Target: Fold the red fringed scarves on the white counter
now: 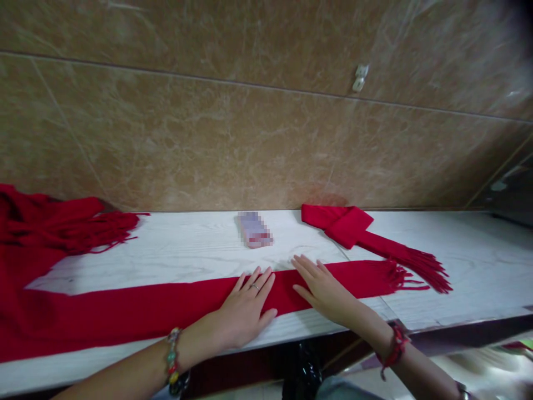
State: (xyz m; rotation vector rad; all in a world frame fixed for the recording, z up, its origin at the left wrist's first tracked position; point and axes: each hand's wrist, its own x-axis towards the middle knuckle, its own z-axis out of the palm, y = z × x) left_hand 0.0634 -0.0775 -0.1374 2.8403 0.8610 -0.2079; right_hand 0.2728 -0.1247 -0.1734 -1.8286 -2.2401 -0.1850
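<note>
A long red scarf (137, 311) lies flat along the white wood-grain table, its fringed end (400, 278) to the right. My left hand (245, 311) rests open on the scarf, palm down with fingers slightly spread; a ring is on one finger. To its right my right hand (320, 289) also lies flat on the scarf, fingers stretched toward the far edge. Neither hand grips the cloth. Behind the right hand sits a folded red scarf (341, 225) with its fringe trailing to the right.
Bunched red cloth with a fringe (83, 222) is heaped at the left. A phone-shaped object (255, 229), blurred out, lies near the wall. Brown marble tiles (208, 133) back the white table (470, 261), and a small white fixture (360, 78) is on the wall.
</note>
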